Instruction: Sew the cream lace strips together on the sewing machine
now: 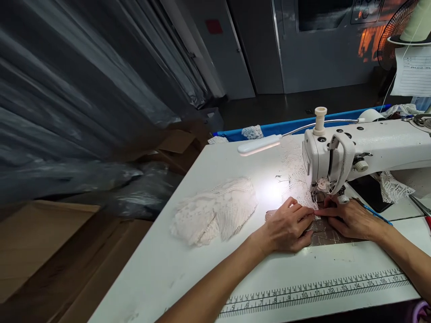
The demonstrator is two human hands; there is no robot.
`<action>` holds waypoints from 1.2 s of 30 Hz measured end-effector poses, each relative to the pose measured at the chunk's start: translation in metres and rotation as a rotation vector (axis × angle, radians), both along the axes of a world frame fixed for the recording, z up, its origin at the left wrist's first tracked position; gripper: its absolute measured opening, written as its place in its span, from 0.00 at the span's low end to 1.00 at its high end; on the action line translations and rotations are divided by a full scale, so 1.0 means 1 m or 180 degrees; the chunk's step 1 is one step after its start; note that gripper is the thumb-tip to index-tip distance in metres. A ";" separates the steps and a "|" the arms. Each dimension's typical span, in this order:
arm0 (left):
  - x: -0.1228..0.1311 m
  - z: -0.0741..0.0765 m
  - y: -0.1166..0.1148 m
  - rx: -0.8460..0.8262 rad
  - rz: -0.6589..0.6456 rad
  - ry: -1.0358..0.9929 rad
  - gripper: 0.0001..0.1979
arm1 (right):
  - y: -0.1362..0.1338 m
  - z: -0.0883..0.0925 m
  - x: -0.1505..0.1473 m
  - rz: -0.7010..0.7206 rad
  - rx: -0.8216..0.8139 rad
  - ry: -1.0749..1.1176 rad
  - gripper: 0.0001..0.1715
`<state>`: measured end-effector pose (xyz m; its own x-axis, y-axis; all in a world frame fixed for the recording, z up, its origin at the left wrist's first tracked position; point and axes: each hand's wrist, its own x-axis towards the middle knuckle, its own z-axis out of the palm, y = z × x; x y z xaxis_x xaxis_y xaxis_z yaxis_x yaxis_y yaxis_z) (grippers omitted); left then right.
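A strip of white lace (299,188) runs across the bed of the white sewing machine (380,141), beside the presser foot. My left hand (291,226) has its fingers drawn together on the near edge of this lace. From the other side my right hand (352,217) meets it, forefinger stretched to the left and the other fingers curled by the needle area. Fingertips of both hands almost touch, and the lace between them is mostly hidden. Under the hands lies a brownish metal plate (325,235).
A heap of white lace (215,208) lies on the white table (188,278) to the left. A lit lamp (259,144) hangs above. Red-handled scissors (422,208), a dark phone-like slab (368,193) and a printed ruler (316,291) are on the right. Cardboard boxes (50,251) stand left.
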<state>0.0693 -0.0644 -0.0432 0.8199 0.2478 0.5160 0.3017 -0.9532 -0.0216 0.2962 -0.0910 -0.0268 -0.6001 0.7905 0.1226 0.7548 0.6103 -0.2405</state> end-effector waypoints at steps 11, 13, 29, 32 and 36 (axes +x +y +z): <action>-0.003 0.005 0.005 -0.0216 0.0083 0.0145 0.17 | 0.001 -0.009 -0.006 -0.0253 0.0357 -0.0284 0.24; -0.004 0.006 0.006 -0.0295 0.0108 0.0221 0.18 | 0.001 -0.011 -0.006 -0.0255 0.0422 -0.0310 0.23; -0.005 0.008 0.011 -0.0549 0.0266 0.0333 0.21 | -0.004 -0.010 -0.012 -0.0217 0.0549 -0.0309 0.23; -0.005 0.009 0.013 -0.0567 0.0304 0.0392 0.22 | -0.004 -0.009 -0.014 -0.0283 0.0583 -0.0368 0.22; -0.004 0.009 0.014 -0.0506 0.0364 0.0377 0.23 | -0.004 -0.010 -0.012 -0.0328 0.0516 -0.0229 0.20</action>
<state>0.0653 -0.0503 -0.0341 0.8344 0.4131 0.3650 0.4122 -0.9072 0.0844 0.2847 -0.0951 -0.0366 -0.5289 0.8215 0.2130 0.8268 0.5554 -0.0887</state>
